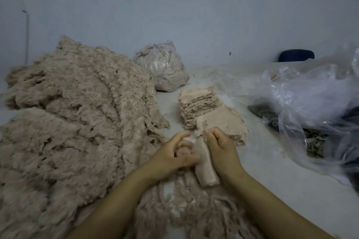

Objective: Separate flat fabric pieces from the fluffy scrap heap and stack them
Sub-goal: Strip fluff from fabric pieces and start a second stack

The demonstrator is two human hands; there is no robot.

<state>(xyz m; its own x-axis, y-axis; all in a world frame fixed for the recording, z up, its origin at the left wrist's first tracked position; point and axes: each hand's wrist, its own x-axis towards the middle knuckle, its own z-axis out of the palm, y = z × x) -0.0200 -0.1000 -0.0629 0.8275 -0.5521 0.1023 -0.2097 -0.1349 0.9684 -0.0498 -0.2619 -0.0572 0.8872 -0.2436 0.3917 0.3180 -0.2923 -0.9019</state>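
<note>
- Pale grey bench (272, 170) carried everything.
- Left hand (171, 158) and right hand (221, 151) both gripped one rolled beige fabric piece (204, 169).
- Beyond, the stack of flat beige pieces (206, 110); left, the fluffy beige scrap heap (73, 114).
- Risk: clinging fluff could travel onto the stack.

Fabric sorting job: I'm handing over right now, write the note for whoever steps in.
Left hand and right hand both grip one folded fabric piece just in front of the stack.
Stack of flat pieces stands on the table, its top piece slid toward the hands.
Fluffy scrap heap lies left, still large.
Done: many pieces stacked.
Left: flatten the held piece, stack it, keep sorting.
</note>
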